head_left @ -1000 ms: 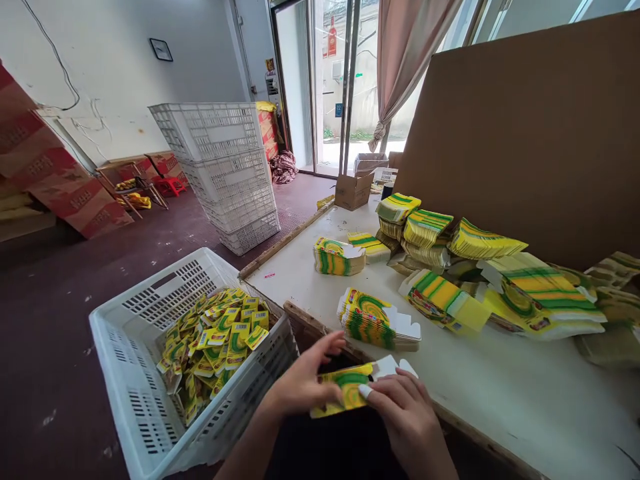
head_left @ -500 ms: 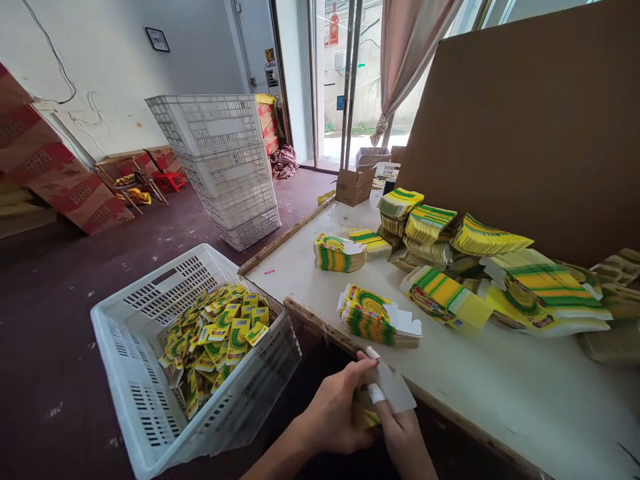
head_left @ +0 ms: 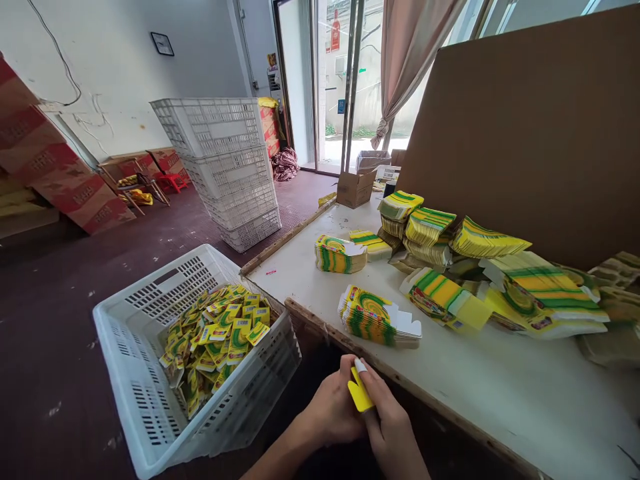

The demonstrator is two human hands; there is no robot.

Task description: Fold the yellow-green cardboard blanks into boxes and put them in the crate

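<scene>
Between my two hands, just off the table's front edge, is a small yellow cardboard box [head_left: 361, 396], with its yellow end flaps sticking up. My left hand [head_left: 334, 407] is wrapped round it from the left. From the right my right hand [head_left: 390, 417] grips it too, with white tape on a fingertip near the flaps. Most of the box is hidden by my fingers. Beyond my hands, on the table, lies a stack of flat yellow and green cartons [head_left: 375, 317]. To my left stands a white plastic crate [head_left: 165, 287] holding many folded yellow boxes [head_left: 225, 340].
More carton stacks [head_left: 340, 253] lie on the white table [head_left: 465, 380], with larger piles [head_left: 430, 227] at the back. A big brown cardboard sheet [head_left: 530, 133] leans behind them. Stacked white crates [head_left: 225, 167] stand on the floor at left. A wooden strip [head_left: 320, 320] edges the table.
The pale flap held up between my hands is no longer in sight; yellow flaps now show there. My fingers have closed nearer together round the box.
</scene>
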